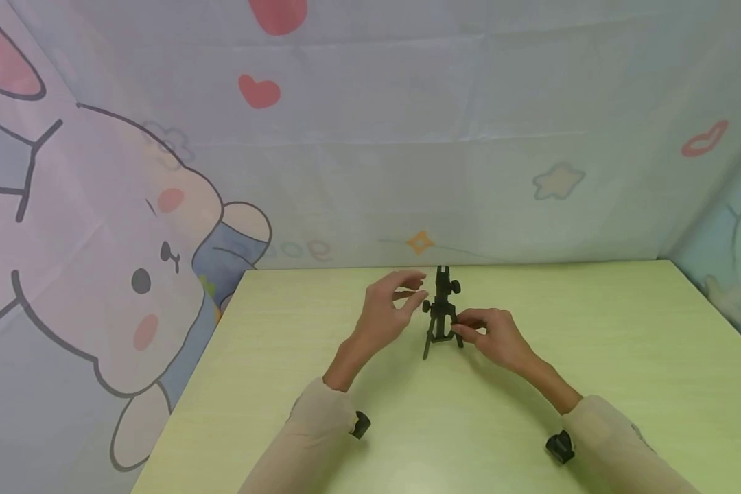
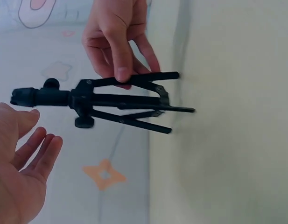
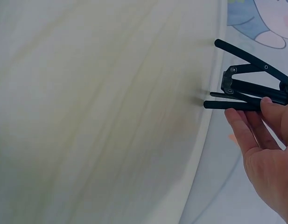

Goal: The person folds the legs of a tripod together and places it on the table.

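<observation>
At four o'clock from the upright tripod (image 1: 441, 308), my right hand (image 1: 497, 336) pinches a leg (image 2: 158, 77); at nine, my left hand (image 1: 385, 309) curves empty.

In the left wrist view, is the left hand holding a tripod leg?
No, the right hand pinches a leg of the tripod, while the left hand holds nothing.

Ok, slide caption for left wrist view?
Right hand pinches one leg of a black mini tripod; left hand near its top.
</observation>
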`<state>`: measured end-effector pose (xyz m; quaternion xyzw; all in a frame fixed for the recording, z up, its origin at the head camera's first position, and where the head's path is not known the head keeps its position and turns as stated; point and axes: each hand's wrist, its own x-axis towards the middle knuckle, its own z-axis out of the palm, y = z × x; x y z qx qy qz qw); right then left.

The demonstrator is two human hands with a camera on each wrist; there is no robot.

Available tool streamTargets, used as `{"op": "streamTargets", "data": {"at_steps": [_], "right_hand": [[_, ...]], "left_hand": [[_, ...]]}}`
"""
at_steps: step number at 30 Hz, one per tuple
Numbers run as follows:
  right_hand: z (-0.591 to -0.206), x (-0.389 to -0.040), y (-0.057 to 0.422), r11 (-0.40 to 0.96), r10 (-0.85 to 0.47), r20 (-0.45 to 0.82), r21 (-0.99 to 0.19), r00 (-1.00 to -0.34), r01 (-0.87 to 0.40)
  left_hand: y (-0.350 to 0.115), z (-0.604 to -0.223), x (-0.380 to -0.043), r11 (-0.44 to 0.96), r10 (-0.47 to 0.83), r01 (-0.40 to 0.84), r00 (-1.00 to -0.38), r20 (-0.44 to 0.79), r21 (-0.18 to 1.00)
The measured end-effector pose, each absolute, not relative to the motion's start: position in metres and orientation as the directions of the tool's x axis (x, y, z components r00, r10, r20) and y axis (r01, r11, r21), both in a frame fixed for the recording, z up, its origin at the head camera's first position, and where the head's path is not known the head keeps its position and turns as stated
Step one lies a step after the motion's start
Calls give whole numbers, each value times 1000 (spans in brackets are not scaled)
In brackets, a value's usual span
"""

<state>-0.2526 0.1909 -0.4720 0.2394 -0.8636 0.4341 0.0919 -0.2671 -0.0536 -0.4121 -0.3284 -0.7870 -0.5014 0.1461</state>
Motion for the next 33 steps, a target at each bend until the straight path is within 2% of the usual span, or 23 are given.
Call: {"op": "streamTargets", "data": {"at_steps": [2, 6, 11, 19, 24, 28, 33], "right_hand": [[-472, -253, 192, 507, -339, 366, -705, -867, -496], [-470, -253, 194, 505, -348, 351, -711, -869, -489], [-469, -253, 196, 508, -341, 317, -730, -885, -457], [-471, -252, 197, 470, -359, 302, -759, -883, -450], [-470, -252, 198, 399, -380, 253, -823, -889, -405], [-469, -251, 197, 326, -398, 215, -876, -892, -356], [-471, -251, 196, 309, -403, 202, -888, -892, -341]], "left_hand": [[-61, -421, -265, 314, 371, 622, -776, 510, 717], [-72, -438, -262, 382, 441, 506, -835, 329, 773], [-72, -457, -263, 416, 551, 464, -813, 189, 782], [-61, -476, -269, 323, 565, 450, -798, 212, 833], [-58, -474, -268, 287, 567, 467, -787, 245, 836], [-58, -475, -271, 285, 575, 489, -775, 261, 824], [-59, -480, -278, 288, 600, 500, -759, 253, 817]]}}
